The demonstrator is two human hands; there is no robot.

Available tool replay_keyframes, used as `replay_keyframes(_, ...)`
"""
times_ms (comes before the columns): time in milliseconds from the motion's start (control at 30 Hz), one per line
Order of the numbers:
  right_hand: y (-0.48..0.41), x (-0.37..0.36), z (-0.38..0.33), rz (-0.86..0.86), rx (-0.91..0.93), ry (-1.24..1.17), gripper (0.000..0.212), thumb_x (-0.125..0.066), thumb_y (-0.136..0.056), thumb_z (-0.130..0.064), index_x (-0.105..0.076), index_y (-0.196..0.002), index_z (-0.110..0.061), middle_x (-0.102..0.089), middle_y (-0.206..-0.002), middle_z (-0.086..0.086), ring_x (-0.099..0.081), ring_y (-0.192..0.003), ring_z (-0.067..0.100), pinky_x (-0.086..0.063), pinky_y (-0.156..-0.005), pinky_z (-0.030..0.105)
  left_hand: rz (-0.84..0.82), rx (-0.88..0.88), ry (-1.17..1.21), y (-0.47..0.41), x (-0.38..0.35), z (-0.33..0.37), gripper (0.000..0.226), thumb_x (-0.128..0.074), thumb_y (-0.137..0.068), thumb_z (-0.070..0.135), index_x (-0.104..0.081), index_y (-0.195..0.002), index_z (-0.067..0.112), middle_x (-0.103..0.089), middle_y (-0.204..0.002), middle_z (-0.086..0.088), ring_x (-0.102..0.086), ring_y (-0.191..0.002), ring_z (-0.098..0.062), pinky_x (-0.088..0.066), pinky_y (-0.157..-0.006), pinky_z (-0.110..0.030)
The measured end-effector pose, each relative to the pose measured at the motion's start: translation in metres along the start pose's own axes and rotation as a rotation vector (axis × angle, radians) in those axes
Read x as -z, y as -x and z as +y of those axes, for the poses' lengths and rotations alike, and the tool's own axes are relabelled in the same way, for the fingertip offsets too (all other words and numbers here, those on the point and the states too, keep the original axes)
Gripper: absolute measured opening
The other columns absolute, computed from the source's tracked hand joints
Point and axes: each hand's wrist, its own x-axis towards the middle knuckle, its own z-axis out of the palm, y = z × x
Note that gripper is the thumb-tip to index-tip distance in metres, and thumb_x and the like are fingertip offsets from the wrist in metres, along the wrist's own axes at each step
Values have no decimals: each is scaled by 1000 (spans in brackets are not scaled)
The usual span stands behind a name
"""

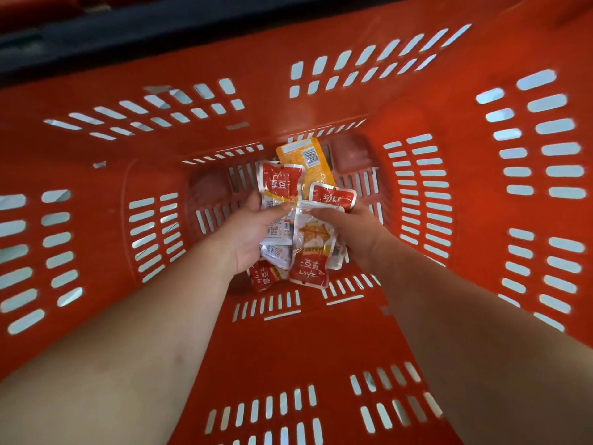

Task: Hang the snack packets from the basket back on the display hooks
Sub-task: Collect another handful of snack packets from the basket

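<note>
Both my arms reach down into a deep red plastic basket (pixel 321 101) with slotted walls. Several small snack packets lie on its bottom. My left hand (pixel 253 232) holds a red and white packet (pixel 280 184) with its thumb across it. My right hand (pixel 349 229) pinches the top edge of another red and white packet (pixel 313 248) that hangs down. An orange packet (pixel 308 162) lies behind them, and a red packet (pixel 333 195) sits partly under my right hand. More packets (pixel 266 274) show below my left hand. No display hooks are in view.
The basket's walls rise close on all sides. A dark bar or handle (pixel 128 30) crosses the top left above the rim.
</note>
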Motion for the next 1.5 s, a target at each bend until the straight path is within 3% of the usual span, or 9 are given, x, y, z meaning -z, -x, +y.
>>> replay_keyframes(100,4,-3,0,-1,-21,-19,19,-78,-90,-29,-68,-106,-27,-79,-106,0,-77,-96,23,-59,-93,49,-13,8,30,3,-3,-1,43,-64,-100,7,-58,-133,33,-78,-111,2,-77,-97,-22,-61,-76,-41)
replay_keyframes(267,4,-13,-2,47,34,-155,13,-63,-98,-21,-59,-110,-26,-77,-96,3,-78,-79,19,-64,-67,35,-9,21,90,6,-13,0,45,-64,-100,7,-58,-142,23,-74,-126,-9,-70,-117,-33,-52,-104,-59)
replay_keyframes(600,8,-11,-1,91,138,-168,31,-70,-98,-31,-53,-121,-43,-75,-109,-7,-77,-90,15,-63,-73,34,60,-19,81,8,-24,-3,36,-69,-97,11,-63,-127,29,-78,-114,-2,-73,-111,-30,-55,-101,-56)
replay_keyframes(700,12,-16,-3,39,87,-219,21,-63,-102,-34,-58,-122,-36,-78,-109,-1,-78,-95,22,-63,-84,45,68,-53,68,13,-29,-3,50,-79,-88,10,-60,-131,28,-80,-110,3,-76,-103,-22,-59,-90,-46)
replay_keyframes(833,17,-23,-4,-21,36,-254,28,-49,-107,-30,-59,-130,-19,-77,-113,11,-76,-101,30,-61,-91,49,117,-26,126,15,-30,-3,61,-85,-80,8,-59,-132,27,-79,-115,-1,-76,-105,-28,-59,-94,-57)
replay_keyframes(1033,21,-26,1,-52,147,-162,40,-54,-107,-27,-38,-142,-39,-72,-119,-8,-76,-99,13,-63,-73,28,190,-18,100,14,-26,-5,52,-82,-82,-1,-62,-122,26,-79,-111,-3,-77,-98,-28,-60,-91,-56)
replay_keyframes(1200,17,-28,6,-89,148,-20,42,-59,-104,-31,-43,-143,-39,-72,-124,-11,-74,-106,12,-62,-88,34,268,-25,80,18,-12,-11,48,-83,-82,-2,-64,-115,28,-80,-107,-1,-78,-97,-26,-61,-88,-54)
replay_keyframes(1333,14,-34,7,-120,91,75,52,-49,-102,-58,-44,-150,-39,-64,-140,-7,-65,-123,17,-50,-98,33,314,-4,43,29,13,-13,45,-81,-84,-3,-65,-113,28,-80,-107,-1,-78,-95,-25,-62,-86,-53)
replay_keyframes(1500,-3,-30,23,-41,233,936,35,-49,-107,-30,-56,-141,-25,-56,-144,4,-56,-129,26,-48,-107,42,441,-14,17,39,52,-16,51,-81,-85,0,-62,-121,30,-78,-112,-1,-78,-96,-26,-62,-86,-57)
